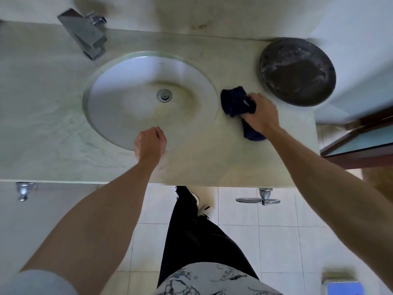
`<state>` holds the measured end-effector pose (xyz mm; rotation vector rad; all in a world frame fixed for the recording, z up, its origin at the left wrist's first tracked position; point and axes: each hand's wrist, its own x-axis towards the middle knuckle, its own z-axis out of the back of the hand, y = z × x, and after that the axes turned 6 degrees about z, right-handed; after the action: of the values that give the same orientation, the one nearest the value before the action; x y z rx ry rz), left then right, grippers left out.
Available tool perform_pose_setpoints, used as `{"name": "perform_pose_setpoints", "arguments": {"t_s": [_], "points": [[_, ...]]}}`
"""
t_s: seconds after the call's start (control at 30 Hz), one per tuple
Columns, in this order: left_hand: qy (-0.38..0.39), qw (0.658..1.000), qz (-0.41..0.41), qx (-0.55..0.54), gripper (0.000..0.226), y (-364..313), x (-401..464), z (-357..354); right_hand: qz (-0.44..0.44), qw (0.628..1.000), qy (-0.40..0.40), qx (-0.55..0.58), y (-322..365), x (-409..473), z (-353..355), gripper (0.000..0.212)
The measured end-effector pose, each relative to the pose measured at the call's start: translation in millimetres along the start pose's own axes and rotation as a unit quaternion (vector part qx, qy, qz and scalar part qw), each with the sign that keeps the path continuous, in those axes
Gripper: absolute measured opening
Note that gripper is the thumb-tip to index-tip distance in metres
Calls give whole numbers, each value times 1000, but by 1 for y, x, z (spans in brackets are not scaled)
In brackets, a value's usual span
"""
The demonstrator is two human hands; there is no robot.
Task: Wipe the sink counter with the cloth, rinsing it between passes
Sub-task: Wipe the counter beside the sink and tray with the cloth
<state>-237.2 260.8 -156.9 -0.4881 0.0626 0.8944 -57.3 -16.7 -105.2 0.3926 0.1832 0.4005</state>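
A dark blue cloth (235, 101) lies bunched on the pale marble counter (223, 158), just right of the round white sink basin (119, 81). My right hand (262, 114) grips the cloth from above and presses it on the counter; part of the cloth trails out under my wrist. My left hand (151, 143) sits at the sink's near rim with its fingers curled under, holding nothing. The chrome faucet (85, 33) stands at the back left of the basin, with no water visible.
A dark round pan (297, 71) with residue sits on the counter's back right corner, close to the cloth. A wooden-framed door edge (357, 145) is at the right. Under the counter are chrome fittings (263, 196), a tiled floor and my legs.
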Motion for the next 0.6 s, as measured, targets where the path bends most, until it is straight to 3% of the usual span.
{"name": "perform_pose_setpoints", "arguments": {"t_s": [0.23,0.33,0.4,0.47,0.6], "points": [[35,999,10,-1,47,2,8,1,-146,984,-99,25,60,-92,-56,52],[96,985,60,-133,48,4,19,0,-219,967,-110,70,107,-119,-77,55],[157,931,136,-299,46,2,29,7,-245,954,-123,122,144,-134,-94,52],[180,891,171,-379,43,3,40,20,-269,938,-130,174,187,-145,-113,51],[139,911,122,-370,40,19,52,39,-316,902,-146,257,261,-130,-138,50]]}}
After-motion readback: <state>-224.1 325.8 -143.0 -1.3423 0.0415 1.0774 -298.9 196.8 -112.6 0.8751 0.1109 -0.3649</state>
